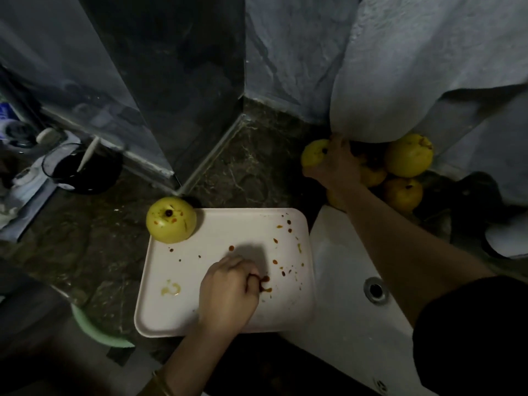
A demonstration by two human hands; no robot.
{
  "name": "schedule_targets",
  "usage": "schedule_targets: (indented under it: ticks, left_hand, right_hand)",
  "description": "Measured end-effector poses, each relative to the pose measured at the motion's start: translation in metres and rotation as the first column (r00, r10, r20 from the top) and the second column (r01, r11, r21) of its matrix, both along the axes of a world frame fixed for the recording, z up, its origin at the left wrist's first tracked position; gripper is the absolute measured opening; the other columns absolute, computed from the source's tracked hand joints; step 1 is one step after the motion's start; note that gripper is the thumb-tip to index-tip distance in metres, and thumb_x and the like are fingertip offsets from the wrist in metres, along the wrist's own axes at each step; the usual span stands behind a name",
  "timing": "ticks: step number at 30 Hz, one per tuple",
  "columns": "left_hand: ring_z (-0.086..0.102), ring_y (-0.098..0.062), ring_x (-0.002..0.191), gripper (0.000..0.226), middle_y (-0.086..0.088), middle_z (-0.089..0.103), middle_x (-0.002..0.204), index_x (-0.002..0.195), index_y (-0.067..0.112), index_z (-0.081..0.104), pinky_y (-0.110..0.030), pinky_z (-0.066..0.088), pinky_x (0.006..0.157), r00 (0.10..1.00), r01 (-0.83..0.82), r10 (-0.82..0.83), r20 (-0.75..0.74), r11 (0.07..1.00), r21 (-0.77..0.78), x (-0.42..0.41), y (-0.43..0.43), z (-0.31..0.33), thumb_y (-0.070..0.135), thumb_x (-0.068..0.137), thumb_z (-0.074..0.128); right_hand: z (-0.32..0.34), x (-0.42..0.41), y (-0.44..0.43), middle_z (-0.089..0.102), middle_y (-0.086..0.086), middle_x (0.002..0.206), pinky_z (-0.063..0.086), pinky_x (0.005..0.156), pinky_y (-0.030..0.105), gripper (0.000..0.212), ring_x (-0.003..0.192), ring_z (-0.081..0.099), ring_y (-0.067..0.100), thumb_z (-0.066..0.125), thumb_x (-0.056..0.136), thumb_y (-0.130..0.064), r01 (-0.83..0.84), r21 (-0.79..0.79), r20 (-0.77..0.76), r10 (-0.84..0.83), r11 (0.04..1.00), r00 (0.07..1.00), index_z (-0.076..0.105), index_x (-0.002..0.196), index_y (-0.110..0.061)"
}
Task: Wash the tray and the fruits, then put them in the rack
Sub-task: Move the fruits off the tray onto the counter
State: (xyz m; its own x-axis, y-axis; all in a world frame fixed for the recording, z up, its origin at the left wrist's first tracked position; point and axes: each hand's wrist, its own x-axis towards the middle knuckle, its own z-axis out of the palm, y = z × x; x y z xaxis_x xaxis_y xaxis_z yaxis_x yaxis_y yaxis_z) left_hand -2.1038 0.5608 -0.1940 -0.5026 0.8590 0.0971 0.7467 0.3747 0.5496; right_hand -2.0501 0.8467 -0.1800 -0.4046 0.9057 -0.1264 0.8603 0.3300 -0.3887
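Tray (200,315) abuts sink (337,310); left hand (228,292) curled on tray; right hand (334,164) grips fruit (314,152).

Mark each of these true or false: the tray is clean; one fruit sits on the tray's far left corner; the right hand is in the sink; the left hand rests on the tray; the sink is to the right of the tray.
1. The tray is clean. False: red and yellow stains spatter it.
2. One fruit sits on the tray's far left corner. True.
3. The right hand is in the sink. False: it grips a yellow fruit at the fruit pile beyond the sink.
4. The left hand rests on the tray. True; its fingers are curled at a red smear.
5. The sink is to the right of the tray. True.
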Motion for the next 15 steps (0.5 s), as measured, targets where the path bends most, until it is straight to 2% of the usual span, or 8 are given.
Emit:
schedule_targets:
  ticks: [3,5,8,12,15]
  left_hand:
    - [0.058,-0.012,0.058,0.028,0.009,0.063,0.060,0.056,0.021,0.065,-0.018,0.040,0.064,1.000,-0.010,0.010,0.020,1.000,-0.004,-0.007,0.009,-0.003,0.022,0.067,0.039]
    - [0.059,-0.014,0.056,0.027,0.009,0.062,0.059,0.056,0.022,0.064,-0.022,0.045,0.057,1.000,-0.013,0.013,0.012,0.999,-0.035,-0.011,0.012,-0.007,0.022,0.066,0.039]
    - [0.060,-0.019,0.057,0.025,0.005,0.063,0.061,0.058,0.020,0.064,-0.026,0.049,0.053,0.999,-0.017,0.020,0.025,0.996,-0.086,-0.015,0.012,-0.017,0.021,0.067,0.042]
    - [0.059,-0.022,0.055,0.011,0.001,0.062,0.060,0.058,0.018,0.065,-0.028,0.047,0.052,1.000,-0.024,0.026,0.014,0.988,-0.151,-0.016,0.015,-0.023,0.011,0.060,0.057]
    - [0.059,-0.022,0.056,0.011,0.001,0.062,0.060,0.058,0.018,0.065,-0.030,0.048,0.052,1.000,-0.019,0.022,0.018,0.987,-0.160,-0.016,0.016,-0.023,0.011,0.060,0.057]
  right_hand:
    - [-0.011,-0.003,0.015,0.032,0.018,0.147,0.037,0.102,0.044,0.108,0.130,0.038,0.038,0.077,0.070,-0.048,0.048,-0.008,0.033,-0.047,0.999,0.998,0.016,0.149,-0.008]
    - [-0.014,-0.003,0.024,0.033,0.019,0.147,0.031,0.107,0.048,0.104,0.132,0.033,0.039,0.074,0.071,-0.054,0.058,0.021,0.098,-0.060,0.998,0.993,0.021,0.148,-0.007]
    - [-0.014,-0.002,0.037,0.029,0.018,0.150,0.024,0.111,0.050,0.108,0.137,0.027,0.039,0.071,0.071,-0.060,0.069,0.030,0.159,-0.073,0.997,0.985,0.018,0.149,-0.007]
    - [-0.012,-0.004,0.047,0.027,0.019,0.151,0.023,0.112,0.048,0.107,0.138,0.026,0.039,0.068,0.074,-0.060,0.073,0.021,0.200,-0.076,0.997,0.977,0.016,0.149,-0.006]
    - [-0.012,-0.005,0.047,0.026,0.020,0.151,0.024,0.112,0.047,0.105,0.137,0.027,0.038,0.067,0.076,-0.059,0.104,-0.004,0.203,-0.101,0.995,0.974,0.014,0.149,-0.005]
